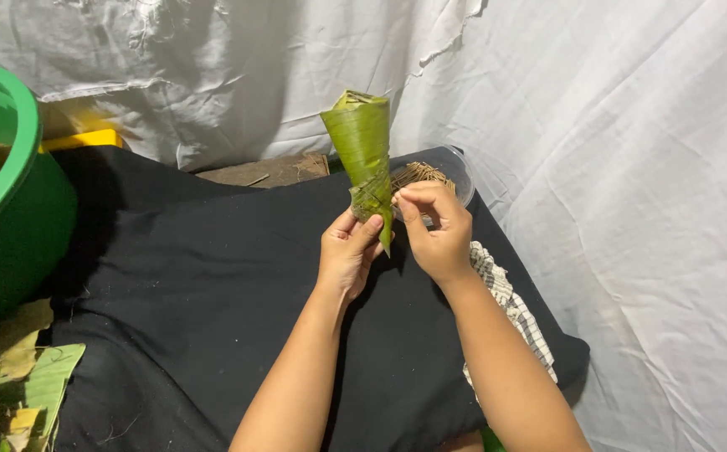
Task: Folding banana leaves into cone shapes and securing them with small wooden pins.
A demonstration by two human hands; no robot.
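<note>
A green banana-leaf cone (363, 142), folded shut at its wide top, stands upright in mid-air above a black cloth (196, 285). My left hand (348, 251) grips the cone's narrow lower end from the left. My right hand (437, 228) pinches thumb and forefinger together right beside the cone's lower edge; whether a thin stick is between the fingers I cannot tell. Behind my right hand sits a clear bowl (462, 172) holding several thin brown sticks (420, 173).
A large green tub (12, 218) with leaf scraps stands at the left edge. Loose leaf pieces (20, 385) lie at lower left. A checked cloth (510, 305) lies under my right forearm. White sheeting (614, 167) covers the back and right.
</note>
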